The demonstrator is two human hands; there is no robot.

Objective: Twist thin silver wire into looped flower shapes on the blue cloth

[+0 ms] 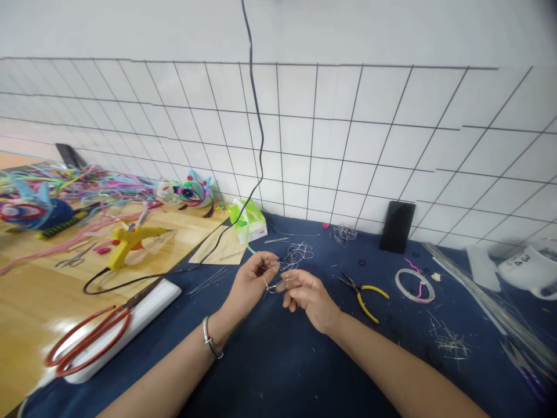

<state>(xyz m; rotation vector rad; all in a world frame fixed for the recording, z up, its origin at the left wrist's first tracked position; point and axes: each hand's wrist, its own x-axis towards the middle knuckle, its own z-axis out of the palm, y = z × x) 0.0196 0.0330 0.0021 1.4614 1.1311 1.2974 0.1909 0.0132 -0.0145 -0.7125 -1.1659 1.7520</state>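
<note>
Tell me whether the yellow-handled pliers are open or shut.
Open: the yellow-handled pliers lie on the dark blue cloth with handles spread and tips parted.

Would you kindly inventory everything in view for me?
Wall: one, white, behind
Cloth: one, navy, centre
Wooden surface: one, tan, left
Wire loops: several, silvery, centre
Wire tangles: two, grey, right
Wire bundle: one, silvery, right
Pliers: one, yellow-handled, right
Coil: one, whitish, right
Phone: one, black, right
Mug: one, white, right edge
Packet: one, green-white, by wall
Glue gun: one, yellow, left
Scissors: two, one orange-handled, left
Fuzzy strips: many, multicoloured, left
Cable: one, black, before wall
Figures: several, multicoloured, left
Bracelet: one, silvery, left wrist
Left hand: one, bare, centre
Right hand: one, bare, centre
</note>
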